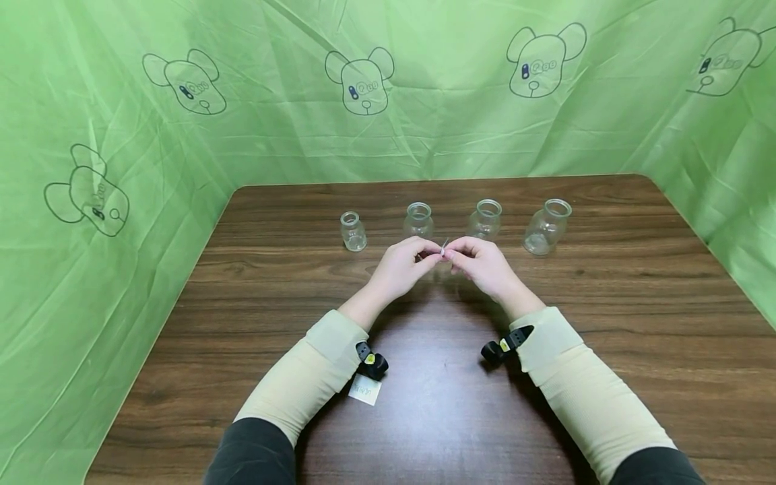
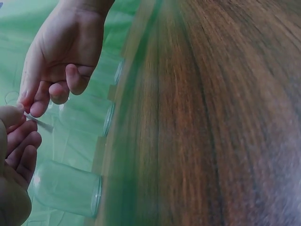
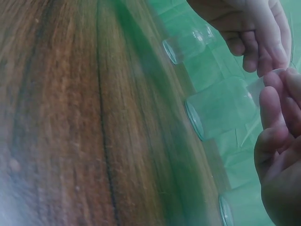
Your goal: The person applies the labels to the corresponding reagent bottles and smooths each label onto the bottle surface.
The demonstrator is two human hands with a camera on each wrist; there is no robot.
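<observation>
My left hand (image 1: 397, 269) and right hand (image 1: 483, 266) meet fingertip to fingertip over the table. Between them they pinch a small white strip with a thin loop (image 1: 442, 250); its exact kind is too small to tell. In the left wrist view the pale end of the strip (image 2: 43, 124) sticks out below the fingertips. Part of it also shows in the right wrist view as a whitish band (image 3: 256, 88). Just behind the hands stand two glass jars, a left one (image 1: 419, 217) and a right one (image 1: 485, 219), their lower parts partly covered by the fingers.
A smaller glass jar (image 1: 353, 232) stands to the left in the row, and another open-mouthed jar (image 1: 547, 228) at the right end. A small white paper with writing (image 1: 365, 389) is beside the left wrist. Green cloth (image 1: 424, 141) borders the wooden table (image 1: 636, 303).
</observation>
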